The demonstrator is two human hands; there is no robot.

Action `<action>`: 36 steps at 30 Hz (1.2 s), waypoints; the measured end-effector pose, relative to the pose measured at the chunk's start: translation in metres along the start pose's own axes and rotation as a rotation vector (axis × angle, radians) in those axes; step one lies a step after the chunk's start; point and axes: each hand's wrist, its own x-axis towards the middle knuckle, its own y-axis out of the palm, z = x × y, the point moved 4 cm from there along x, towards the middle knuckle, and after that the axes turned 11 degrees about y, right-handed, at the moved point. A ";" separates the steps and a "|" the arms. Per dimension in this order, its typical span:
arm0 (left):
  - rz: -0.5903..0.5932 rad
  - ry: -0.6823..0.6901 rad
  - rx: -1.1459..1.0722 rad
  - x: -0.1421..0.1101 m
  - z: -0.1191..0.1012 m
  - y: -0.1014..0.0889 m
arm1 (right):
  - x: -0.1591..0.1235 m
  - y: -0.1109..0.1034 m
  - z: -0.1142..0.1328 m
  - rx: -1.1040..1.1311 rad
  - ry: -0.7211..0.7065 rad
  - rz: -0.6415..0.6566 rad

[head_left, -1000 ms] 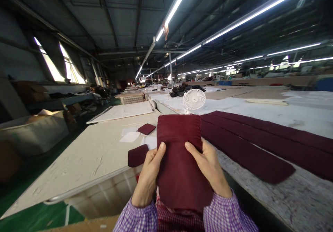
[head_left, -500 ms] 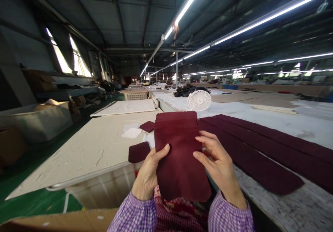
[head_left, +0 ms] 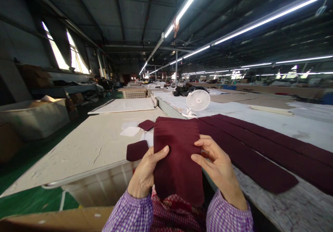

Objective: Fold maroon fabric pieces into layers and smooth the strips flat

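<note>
Fanned maroon fabric pieces (head_left: 178, 162) hang in a layered stack in front of my body, with ridged layers along the upper part. My left hand (head_left: 148, 169) is closed on the stack's left edge, thumb lying across the front and fingers hidden behind. At the right edge, my right hand (head_left: 215, 162) has its thumb and index fingertip against the front face, while its other fingers curl around the side. Long maroon fabric strips (head_left: 260, 162) lie on the table to the right. Left of the stack rest a small maroon piece (head_left: 137, 150) and a maroon hexagonal piece (head_left: 146, 125).
A white fan (head_left: 198, 100) stands on the long worktable (head_left: 275, 121). White paper shapes (head_left: 130, 131) lie on the beige board (head_left: 85, 148), which covers a pale bin (head_left: 99, 187). A cardboard box (head_left: 57, 220) sits at the lower left.
The stack's top has dipped and its layers have fanned into more visible ridges. Both hands keep their places on its edges. The view has shifted slightly.
</note>
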 end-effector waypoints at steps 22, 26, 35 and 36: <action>0.054 0.066 -0.059 -0.003 -0.002 0.009 | -0.006 0.015 -0.004 -0.060 0.234 0.142; 0.090 0.068 -0.079 -0.005 -0.001 0.011 | -0.007 0.014 -0.002 -0.054 0.273 0.172; 0.042 0.033 -0.044 -0.002 -0.001 0.008 | -0.008 0.007 0.003 -0.115 0.178 0.160; 0.053 0.030 -0.027 -0.001 -0.001 0.007 | -0.008 0.005 0.005 -0.119 0.150 0.122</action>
